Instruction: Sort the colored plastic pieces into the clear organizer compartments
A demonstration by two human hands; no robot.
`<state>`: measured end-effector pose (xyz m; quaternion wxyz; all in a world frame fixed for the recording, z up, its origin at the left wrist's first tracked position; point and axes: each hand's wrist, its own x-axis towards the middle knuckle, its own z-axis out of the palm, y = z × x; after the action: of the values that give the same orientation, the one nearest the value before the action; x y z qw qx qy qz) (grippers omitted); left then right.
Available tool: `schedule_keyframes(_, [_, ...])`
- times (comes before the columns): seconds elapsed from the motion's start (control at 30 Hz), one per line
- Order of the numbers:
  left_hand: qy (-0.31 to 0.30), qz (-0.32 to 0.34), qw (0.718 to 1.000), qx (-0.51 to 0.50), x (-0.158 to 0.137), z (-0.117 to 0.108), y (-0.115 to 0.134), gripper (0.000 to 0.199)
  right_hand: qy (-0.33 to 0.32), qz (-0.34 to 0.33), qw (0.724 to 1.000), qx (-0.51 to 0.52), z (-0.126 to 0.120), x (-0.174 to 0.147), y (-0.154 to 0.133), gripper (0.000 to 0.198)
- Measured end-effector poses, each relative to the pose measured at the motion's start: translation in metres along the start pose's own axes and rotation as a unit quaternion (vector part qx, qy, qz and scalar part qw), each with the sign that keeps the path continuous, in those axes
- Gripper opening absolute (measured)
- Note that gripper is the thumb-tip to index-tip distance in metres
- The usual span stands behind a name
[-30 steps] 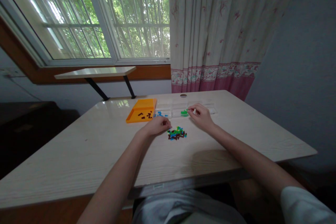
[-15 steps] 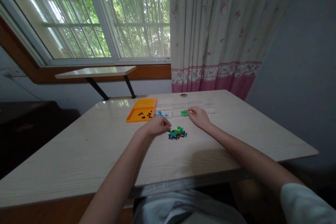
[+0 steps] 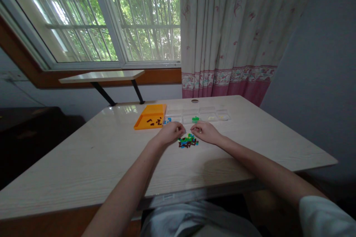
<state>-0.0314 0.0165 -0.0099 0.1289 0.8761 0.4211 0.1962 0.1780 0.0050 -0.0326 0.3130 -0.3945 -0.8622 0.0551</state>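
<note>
A small heap of mixed green, blue, brown and yellow plastic pieces (image 3: 188, 141) lies on the table in front of me. My left hand (image 3: 172, 132) hovers just beyond its left edge, fingers pinched together; whatever they hold is too small to make out. Across from it, my right hand (image 3: 205, 132) is at the heap's far right side, thumb and fingertips curled close, with any piece between them hidden. Behind the hands sit clear boxes: one has blue pieces (image 3: 167, 120), partly covered by my left hand, another green pieces (image 3: 195, 119), and another pale yellow pieces (image 3: 211, 118).
An open orange box (image 3: 150, 109) with dark brown pieces (image 3: 158, 121) stands left of the clear boxes. A raised shelf (image 3: 102, 76) on black legs is at the table's back left. The wooden table (image 3: 91, 163) ends before my lap.
My right hand has come back from the green pieces' box toward the heap. My left hand has moved slightly right and away from me, covering more of the blue pieces' box.
</note>
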Motion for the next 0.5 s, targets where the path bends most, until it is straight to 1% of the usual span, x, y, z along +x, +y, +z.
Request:
schedule_keyframes(0.13, [0.02,0.01,1.0,-0.004,0.001,0.003,0.009,0.02,-0.005,-0.014,1.0,0.003,0.001,0.0,-0.002,0.016])
schedule_keyframes(0.37, [0.019,0.028,0.999,-0.027,0.001,0.005,0.013,0.019,-0.002,-0.028,1.0,0.009,0.0,0.001,-0.003,0.014])
schedule_keyframes(0.5, [0.028,0.035,0.998,-0.042,0.001,0.006,0.015,0.019,0.015,-0.024,0.999,0.018,0.001,0.001,-0.004,0.011])
